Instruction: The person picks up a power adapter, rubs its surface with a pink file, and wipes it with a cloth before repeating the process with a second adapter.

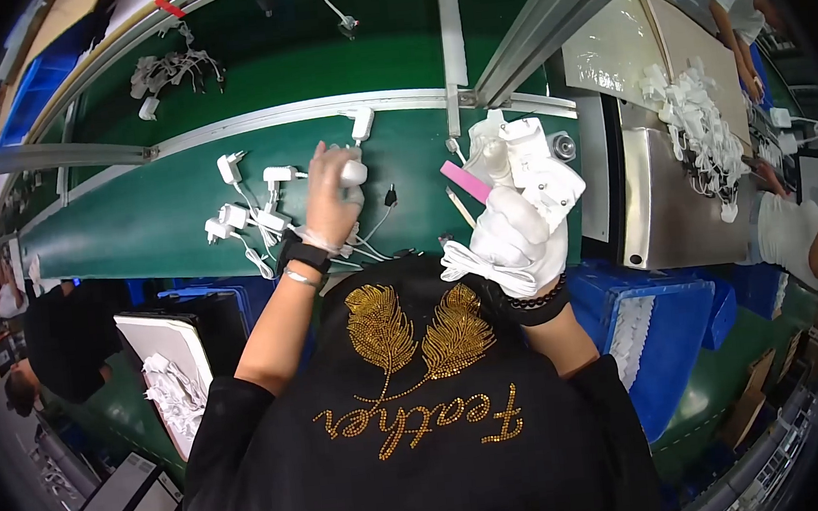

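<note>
My left hand (328,202), bare and slightly blurred, is closed around a white power adapter (353,174) above the green bench. My right hand (514,232) wears a white glove and grips a cluster of white power adapters (551,185). A tied white cable (486,268) hangs beside its wrist. To the left of my left hand lie several more white adapters (233,217) with cords. Another adapter (360,124) rests beyond it, near the bench's back rail. A black plug (390,196) on a cord lies between my hands. A pink strip (466,181) touches the gloved hand.
A metal post (554,24) rises behind my right hand. A steel box (662,199) stands to the right, with a pile of white cords (695,128) beyond it. Blue bins (654,331) sit below the bench. Other people (728,9) work at the right.
</note>
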A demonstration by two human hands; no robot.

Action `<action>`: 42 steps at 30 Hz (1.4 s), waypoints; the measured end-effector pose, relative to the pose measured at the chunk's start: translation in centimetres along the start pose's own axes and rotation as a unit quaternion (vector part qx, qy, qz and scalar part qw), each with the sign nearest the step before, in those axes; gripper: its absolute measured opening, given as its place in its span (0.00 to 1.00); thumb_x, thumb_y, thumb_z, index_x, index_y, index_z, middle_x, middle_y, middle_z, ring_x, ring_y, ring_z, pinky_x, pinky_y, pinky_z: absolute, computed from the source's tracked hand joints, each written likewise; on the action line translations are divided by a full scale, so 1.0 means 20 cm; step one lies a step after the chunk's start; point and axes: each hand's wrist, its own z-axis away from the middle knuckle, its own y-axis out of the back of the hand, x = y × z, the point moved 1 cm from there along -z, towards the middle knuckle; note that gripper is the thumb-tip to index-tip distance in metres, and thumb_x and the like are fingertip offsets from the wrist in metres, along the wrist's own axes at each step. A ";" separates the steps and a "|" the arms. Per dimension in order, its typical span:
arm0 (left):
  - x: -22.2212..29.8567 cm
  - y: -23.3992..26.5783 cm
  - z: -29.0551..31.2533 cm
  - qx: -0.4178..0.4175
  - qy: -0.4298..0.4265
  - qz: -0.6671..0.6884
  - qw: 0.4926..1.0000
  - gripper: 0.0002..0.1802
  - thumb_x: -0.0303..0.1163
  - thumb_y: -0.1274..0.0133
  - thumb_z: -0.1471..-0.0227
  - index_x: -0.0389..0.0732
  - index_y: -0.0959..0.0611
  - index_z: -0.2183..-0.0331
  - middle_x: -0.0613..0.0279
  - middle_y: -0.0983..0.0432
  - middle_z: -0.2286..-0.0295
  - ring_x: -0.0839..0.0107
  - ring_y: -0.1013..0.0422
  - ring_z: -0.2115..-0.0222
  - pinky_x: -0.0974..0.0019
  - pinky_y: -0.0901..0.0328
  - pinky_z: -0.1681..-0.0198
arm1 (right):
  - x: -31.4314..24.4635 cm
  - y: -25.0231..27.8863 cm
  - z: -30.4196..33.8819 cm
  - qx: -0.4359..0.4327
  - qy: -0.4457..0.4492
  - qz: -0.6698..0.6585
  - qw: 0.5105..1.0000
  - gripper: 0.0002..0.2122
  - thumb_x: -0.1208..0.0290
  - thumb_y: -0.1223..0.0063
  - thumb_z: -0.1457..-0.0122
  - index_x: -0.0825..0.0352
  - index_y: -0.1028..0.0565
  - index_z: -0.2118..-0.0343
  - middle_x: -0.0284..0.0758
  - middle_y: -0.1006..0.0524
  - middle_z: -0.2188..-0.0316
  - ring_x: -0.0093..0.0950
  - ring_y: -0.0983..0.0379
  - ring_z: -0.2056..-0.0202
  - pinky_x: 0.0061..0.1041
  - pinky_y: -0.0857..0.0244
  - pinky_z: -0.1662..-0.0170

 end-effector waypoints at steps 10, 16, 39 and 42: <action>0.19 0.54 -0.20 0.167 0.257 0.665 0.681 0.31 0.31 0.49 0.47 0.39 0.37 0.43 0.57 0.29 0.64 0.75 0.33 0.77 0.76 0.37 0.75 | -0.18 -0.21 0.14 0.131 0.071 0.188 0.971 0.24 0.53 0.60 0.36 0.69 0.36 0.46 0.32 0.29 0.78 0.17 0.39 0.87 0.16 0.46 0.86; 0.17 0.53 -0.01 0.087 0.308 0.693 0.646 0.31 0.39 0.51 0.46 0.37 0.37 0.43 0.56 0.28 0.62 0.75 0.33 0.76 0.76 0.40 0.77 | -0.73 -0.66 0.36 0.372 0.347 0.472 0.720 0.23 0.49 0.57 0.37 0.63 0.31 0.48 0.33 0.25 0.58 0.22 0.26 0.64 0.23 0.32 0.70; 0.31 0.56 0.07 0.118 0.325 0.690 0.635 0.49 0.14 0.50 0.55 0.45 0.54 0.37 0.47 0.37 0.48 0.58 0.31 0.53 0.61 0.32 0.53 | -0.13 0.46 -0.50 0.286 -0.092 0.790 0.535 0.31 0.60 0.46 0.43 0.66 0.42 0.39 0.37 0.24 0.60 0.26 0.26 0.65 0.21 0.33 0.59; 0.35 0.61 0.01 0.101 0.309 0.681 0.656 0.48 0.14 0.49 0.54 0.45 0.54 0.37 0.48 0.37 0.48 0.60 0.30 0.53 0.63 0.32 0.54 | -0.04 0.89 -0.76 0.224 0.017 0.923 0.313 0.32 0.54 0.44 0.45 0.69 0.38 0.43 0.42 0.24 0.60 0.36 0.27 0.60 0.30 0.34 0.54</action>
